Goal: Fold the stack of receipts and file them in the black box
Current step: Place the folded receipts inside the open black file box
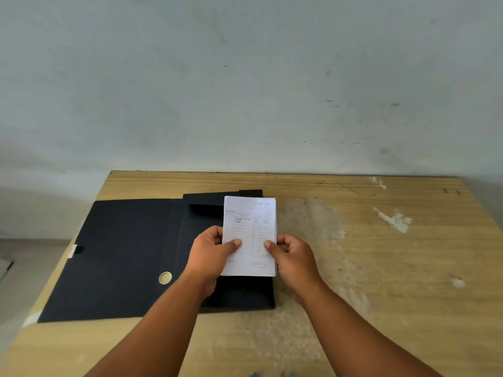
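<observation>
wooden table (381, 268); receipts (249, 229) unfolded, long axis away, both hands gripping

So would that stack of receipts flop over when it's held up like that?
Probably not much: the stack of receipts stands straight between the left hand and right hand. Thin paper, so likely light. Loose sheets could slide apart.

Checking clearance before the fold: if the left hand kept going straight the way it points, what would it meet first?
Likely nothing new: the left hand already grips the receipts. Beyond them lies the open black box, depth unclear.
</observation>
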### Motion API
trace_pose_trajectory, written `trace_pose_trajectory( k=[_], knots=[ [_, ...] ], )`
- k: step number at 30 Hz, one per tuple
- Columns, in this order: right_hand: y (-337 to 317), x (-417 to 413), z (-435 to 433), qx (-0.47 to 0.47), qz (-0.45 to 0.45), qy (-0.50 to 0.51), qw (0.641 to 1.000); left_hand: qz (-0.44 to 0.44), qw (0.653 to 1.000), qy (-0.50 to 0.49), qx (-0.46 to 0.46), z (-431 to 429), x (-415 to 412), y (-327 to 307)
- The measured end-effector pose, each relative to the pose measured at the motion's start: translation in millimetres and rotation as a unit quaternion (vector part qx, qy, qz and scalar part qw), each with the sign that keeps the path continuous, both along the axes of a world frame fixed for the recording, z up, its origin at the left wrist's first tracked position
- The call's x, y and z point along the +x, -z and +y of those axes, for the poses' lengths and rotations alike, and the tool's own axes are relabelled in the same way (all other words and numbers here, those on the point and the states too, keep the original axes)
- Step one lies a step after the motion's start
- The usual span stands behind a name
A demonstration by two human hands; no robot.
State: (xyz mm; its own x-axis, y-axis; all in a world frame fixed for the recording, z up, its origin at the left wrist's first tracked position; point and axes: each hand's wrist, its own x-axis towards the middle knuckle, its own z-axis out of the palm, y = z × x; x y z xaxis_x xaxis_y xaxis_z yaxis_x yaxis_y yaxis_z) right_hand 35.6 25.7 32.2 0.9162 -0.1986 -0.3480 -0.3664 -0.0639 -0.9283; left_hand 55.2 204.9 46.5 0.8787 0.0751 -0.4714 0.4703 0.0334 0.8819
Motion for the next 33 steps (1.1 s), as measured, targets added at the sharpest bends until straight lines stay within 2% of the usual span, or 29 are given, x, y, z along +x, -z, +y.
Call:
trace_pose_trajectory(
  k=[2,6,11,16,21,33],
  knots=[
    [2.1,1.3,18.4,-0.007,0.002,0.005,1.0,0.013,1.0,-0.003,0.001,20.3,2.5,4.6],
    [9.0,2.2,34.5,-0.103,-0.007,0.06,0.993,0.046,0.998,-0.046,0.005,53.3,12.2,16.5],
    [28.1,5.8,15.7,-0.166,0.028,0.08,0.982,0.073,0.991,-0.064,0.092,70.5,27.8,38.6],
    [49.0,18.5,2.3,-0.163,0.074,0.027,0.983,0.096,0.98,-0.044,0.167,60.8,36.6,64.7],
    [64.8,25.7,12.1,-0.114,0.093,0.017,0.989,0.117,0.971,-0.026,0.209,43.6,41.2,82.5],
    [79.0,27.3,18.6,-0.103,0.096,0.063,0.988,0.058,0.965,-0.05,0.251,-10.5,37.6,92.7]
  ],
)
